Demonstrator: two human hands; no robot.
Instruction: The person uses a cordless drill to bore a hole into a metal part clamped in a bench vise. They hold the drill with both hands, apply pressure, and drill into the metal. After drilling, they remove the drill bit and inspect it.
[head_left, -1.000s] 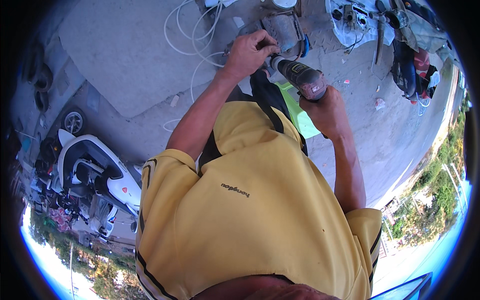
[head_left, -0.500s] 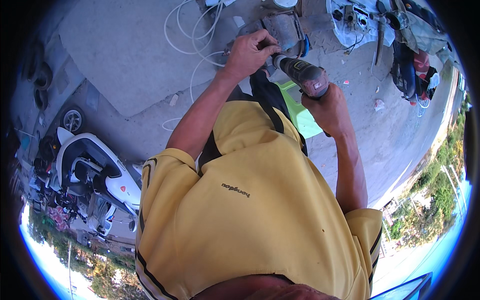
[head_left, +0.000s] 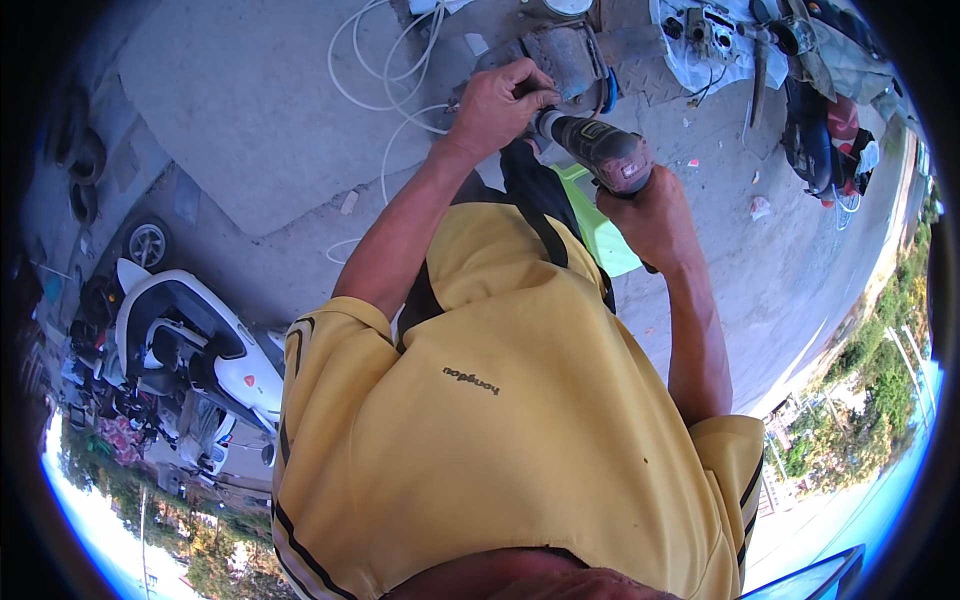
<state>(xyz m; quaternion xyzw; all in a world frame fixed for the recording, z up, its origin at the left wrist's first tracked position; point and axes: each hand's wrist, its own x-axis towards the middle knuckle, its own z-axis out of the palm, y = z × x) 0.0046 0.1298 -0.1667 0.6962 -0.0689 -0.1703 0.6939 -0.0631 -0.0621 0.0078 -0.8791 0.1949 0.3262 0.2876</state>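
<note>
My right hand (head_left: 660,222) is wrapped round the handle of a dark cordless drill (head_left: 600,150), whose front end points up and to the left. By the drill's tip, my left hand (head_left: 498,105) is closed in a pinch, thumb against fingers. Whatever the pinch holds is too small and too covered to make out. Just beyond both hands is a rusty, worn metal block (head_left: 568,58) with a blue part on its right side. I cannot tell whether the drill's tip touches it.
A light green plastic stool (head_left: 608,240) stands below the drill. White hose (head_left: 385,100) loops over the concrete floor on the left. Metal parts lie on a plastic sheet (head_left: 690,60) at the far right. A white scooter body (head_left: 215,335) and a wheel (head_left: 147,243) are at the left.
My right hand and the drill have shifted slightly to the left, toward my left hand. The left hand keeps nearly the same place and its pinch.
</note>
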